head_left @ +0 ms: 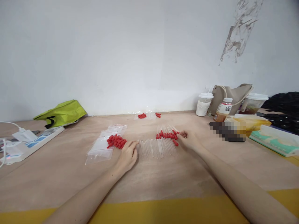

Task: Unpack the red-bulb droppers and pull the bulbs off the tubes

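Observation:
My left hand (pixel 128 155) rests with curled fingers between a pile of red rubber dropper bulbs (pixel 116 141) and a row of clear glass dropper tubes (pixel 155 148). What its fingertips hold, if anything, is hidden. Thumb and fingers of my right hand (pixel 187 139) pinch at a red bulb at the right end of the red-bulbed droppers (pixel 166 135). These droppers lie side by side just behind the bare tubes, their thin tips pointing to the wall. One dropper's red bulb (pixel 175 142) sits closer to me, out of line. Flat clear zip bags (pixel 99 148) lie under the bulb pile.
More red bulbs (pixel 142 115) lie on plastic by the wall. A power strip (pixel 35 146) and a green bag (pixel 63 112) are at left. To the right stand a cup (pixel 204 105), a bottle (pixel 223 110), a grey bag (pixel 233 93) and a tissue pack (pixel 275 141).

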`<state>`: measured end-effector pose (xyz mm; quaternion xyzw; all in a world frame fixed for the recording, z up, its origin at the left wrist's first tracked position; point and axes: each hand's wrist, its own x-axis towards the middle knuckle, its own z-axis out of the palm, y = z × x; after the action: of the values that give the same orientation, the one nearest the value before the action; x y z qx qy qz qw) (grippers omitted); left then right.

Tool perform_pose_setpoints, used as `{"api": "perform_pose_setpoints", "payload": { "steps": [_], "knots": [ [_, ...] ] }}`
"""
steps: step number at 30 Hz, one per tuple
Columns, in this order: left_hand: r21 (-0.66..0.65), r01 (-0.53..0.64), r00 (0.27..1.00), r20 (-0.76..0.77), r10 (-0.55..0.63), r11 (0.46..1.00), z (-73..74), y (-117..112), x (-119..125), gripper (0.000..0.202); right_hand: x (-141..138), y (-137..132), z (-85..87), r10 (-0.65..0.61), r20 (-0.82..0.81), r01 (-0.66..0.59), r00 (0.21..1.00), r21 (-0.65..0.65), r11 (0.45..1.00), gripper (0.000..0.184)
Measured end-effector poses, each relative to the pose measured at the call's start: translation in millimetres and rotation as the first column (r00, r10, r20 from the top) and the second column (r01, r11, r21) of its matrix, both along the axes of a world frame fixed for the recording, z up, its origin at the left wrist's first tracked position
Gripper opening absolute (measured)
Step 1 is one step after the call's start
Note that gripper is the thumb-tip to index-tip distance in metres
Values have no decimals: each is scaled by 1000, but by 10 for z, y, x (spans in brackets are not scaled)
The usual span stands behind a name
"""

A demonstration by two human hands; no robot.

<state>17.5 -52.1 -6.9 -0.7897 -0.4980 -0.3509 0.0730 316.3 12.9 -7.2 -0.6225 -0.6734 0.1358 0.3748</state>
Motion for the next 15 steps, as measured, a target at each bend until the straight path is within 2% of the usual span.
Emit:
{"api": "perform_pose_setpoints", "payload": {
  "steps": [5,10,15],
  "knots": [
    [87,-77,997,20,76,993,139,23,-243,29,-36,173,197,-100,232,114,968,-51,992,22],
    [99,-163,986,55,158,982,217,87,-438,29,-183,313,221,-160,277,186,947,-71,980,23],
    [101,-191,981,65,185,976,257,77,-454,26,-231,353,212,-189,276,233,942,-137,963,22]
  ]
}}
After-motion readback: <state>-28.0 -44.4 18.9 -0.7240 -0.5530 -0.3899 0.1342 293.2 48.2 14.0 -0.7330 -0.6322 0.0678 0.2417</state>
